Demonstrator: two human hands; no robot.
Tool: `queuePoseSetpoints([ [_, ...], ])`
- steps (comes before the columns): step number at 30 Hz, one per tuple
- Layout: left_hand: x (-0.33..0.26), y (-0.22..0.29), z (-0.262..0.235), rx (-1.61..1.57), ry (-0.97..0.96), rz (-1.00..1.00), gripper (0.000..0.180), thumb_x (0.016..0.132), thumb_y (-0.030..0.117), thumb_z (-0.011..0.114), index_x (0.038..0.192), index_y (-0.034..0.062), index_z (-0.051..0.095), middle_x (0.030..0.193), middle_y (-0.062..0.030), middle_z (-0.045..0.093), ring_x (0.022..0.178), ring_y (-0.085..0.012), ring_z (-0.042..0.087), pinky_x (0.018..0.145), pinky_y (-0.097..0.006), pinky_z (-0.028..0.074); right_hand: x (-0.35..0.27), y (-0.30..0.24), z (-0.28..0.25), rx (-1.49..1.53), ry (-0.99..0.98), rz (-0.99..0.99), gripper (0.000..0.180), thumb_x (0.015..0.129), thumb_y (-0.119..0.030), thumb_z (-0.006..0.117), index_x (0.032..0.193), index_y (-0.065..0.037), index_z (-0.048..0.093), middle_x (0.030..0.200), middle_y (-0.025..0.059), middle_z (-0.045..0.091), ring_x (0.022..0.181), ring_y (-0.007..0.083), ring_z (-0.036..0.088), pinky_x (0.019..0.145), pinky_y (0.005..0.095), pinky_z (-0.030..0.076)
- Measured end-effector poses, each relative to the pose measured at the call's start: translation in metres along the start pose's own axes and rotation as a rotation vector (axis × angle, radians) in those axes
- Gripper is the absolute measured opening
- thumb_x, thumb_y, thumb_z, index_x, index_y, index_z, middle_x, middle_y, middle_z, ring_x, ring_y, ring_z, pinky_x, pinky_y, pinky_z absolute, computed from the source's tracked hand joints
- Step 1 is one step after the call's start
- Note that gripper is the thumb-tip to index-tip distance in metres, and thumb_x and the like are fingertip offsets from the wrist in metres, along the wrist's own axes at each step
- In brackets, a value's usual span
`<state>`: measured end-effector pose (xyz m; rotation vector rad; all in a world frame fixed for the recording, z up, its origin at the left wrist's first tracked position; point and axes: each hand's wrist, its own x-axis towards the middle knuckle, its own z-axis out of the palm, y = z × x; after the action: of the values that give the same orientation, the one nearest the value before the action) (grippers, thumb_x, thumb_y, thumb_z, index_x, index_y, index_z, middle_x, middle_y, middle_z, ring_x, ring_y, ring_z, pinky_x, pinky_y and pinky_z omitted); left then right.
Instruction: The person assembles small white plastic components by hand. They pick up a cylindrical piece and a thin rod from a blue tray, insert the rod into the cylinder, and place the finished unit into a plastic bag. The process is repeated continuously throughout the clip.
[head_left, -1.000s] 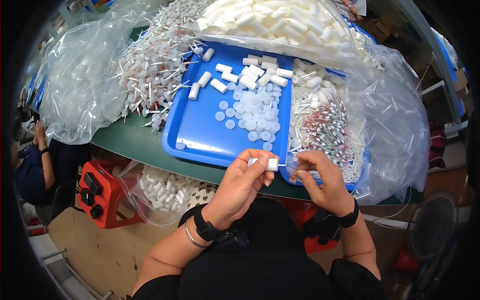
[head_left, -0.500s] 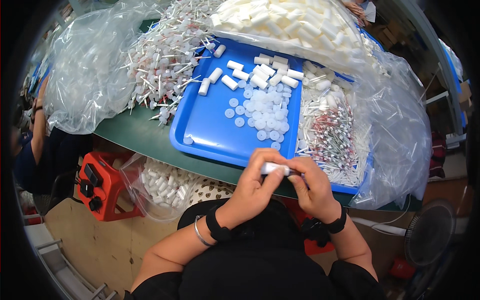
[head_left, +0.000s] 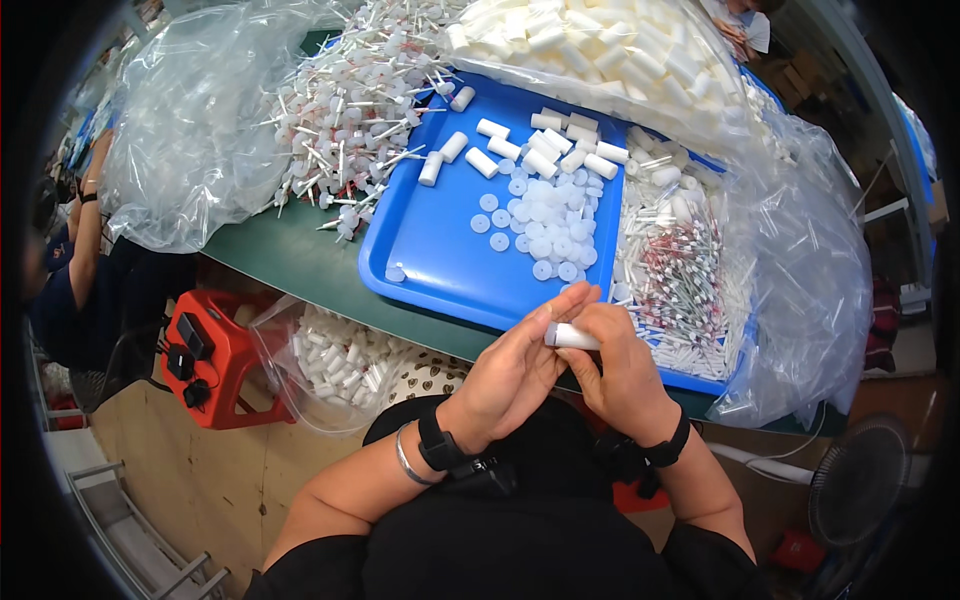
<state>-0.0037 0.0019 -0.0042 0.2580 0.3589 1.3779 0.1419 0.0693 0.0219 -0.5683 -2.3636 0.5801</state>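
Both hands meet just in front of the tray's near edge. Left hand (head_left: 515,370) and right hand (head_left: 620,375) are pressed together, each pinching one small white tube (head_left: 572,337) lying roughly level between the fingertips. We can't tell whether a cap or stick is already seated in it; fingers cover both ends.

Risks as we read them:
- Grip is fingertip-only on a smooth little cylinder. If we squeeze off-axis it could pop out and drop to the lap or floor, since it sits past the table (head_left: 300,262) edge, not over the tray.
- Blue tray (head_left: 440,250) overhangs toward us. A wrist bump on its near rim could tip it and shed the loose white discs (head_left: 545,215) and tubes (head_left: 540,150) lying on it.
- Red-striped sticks (head_left: 685,290) sit in open plastic right beside the right hand; a snagged sleeve or watch strap could drag the film and spill them.
- White stick pile (head_left: 350,110) at far left spreads onto its clear bag (head_left: 180,150), near the table edge; a tug on the film scatters it.
- Open bag of white parts (head_left: 335,365) hangs below the table by the red stool (head_left: 215,365), touching it; a knee could knock it loose.
- Another person's arm (head_left: 85,240) is at far left, well apart from our hands.
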Motion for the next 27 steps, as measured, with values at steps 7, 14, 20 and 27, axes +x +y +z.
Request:
queuePoseSetpoints([
  [7, -0.003, -0.006, -0.001, -0.303, 0.033, -0.07, 0.045, 0.107, 0.022, 0.043, 0.148, 0.004, 0.04, 0.159, -0.0102, 0.035, 0.148, -0.0276, 0.031, 0.121, -0.044, 0.03, -0.003, 0.0, 0.005, -0.171, -0.037, -0.069, 0.033, 0.083, -0.009, 0.074, 0.111, 0.001, 0.06, 0.092, 0.0147, 0.065, 0.07, 0.0312, 0.065, 0.057, 0.0386, 0.052],
  [14, -0.008, -0.013, -0.003, -0.431, 0.025, 0.005, 0.03, 0.104, 0.016, 0.047, 0.133, 0.0128, 0.05, 0.159, -0.0092, 0.034, 0.148, -0.0349, 0.03, 0.121, -0.053, 0.03, 0.003, -0.008, 0.014, -0.204, -0.032, -0.132, 0.034, 0.081, -0.008, 0.075, 0.11, 0.002, 0.059, 0.089, 0.0166, 0.065, 0.068, 0.032, 0.065, 0.052, 0.0384, 0.051],
  [20, -0.004, -0.003, -0.001, -0.317, 0.073, -0.008, 0.045, 0.108, 0.025, 0.041, 0.15, 0.0099, 0.037, 0.16, -0.0095, 0.033, 0.147, -0.0325, 0.031, 0.122, -0.049, 0.029, 0.008, -0.009, 0.013, 0.016, -0.063, 0.106, 0.026, 0.092, -0.009, 0.066, 0.115, -0.002, 0.056, 0.097, 0.0165, 0.065, 0.074, 0.0372, 0.066, 0.06, 0.0429, 0.052],
  [27, -0.009, -0.012, 0.001, -0.192, 0.019, 0.062, 0.055, 0.109, 0.042, 0.036, 0.154, 0.0109, 0.03, 0.159, -0.0116, 0.031, 0.148, -0.0324, 0.029, 0.122, -0.048, 0.027, 0.001, -0.019, 0.016, -0.112, -0.088, 0.087, 0.026, 0.092, -0.007, 0.065, 0.116, -0.002, 0.055, 0.094, 0.0175, 0.064, 0.074, 0.0383, 0.065, 0.06, 0.0449, 0.051],
])
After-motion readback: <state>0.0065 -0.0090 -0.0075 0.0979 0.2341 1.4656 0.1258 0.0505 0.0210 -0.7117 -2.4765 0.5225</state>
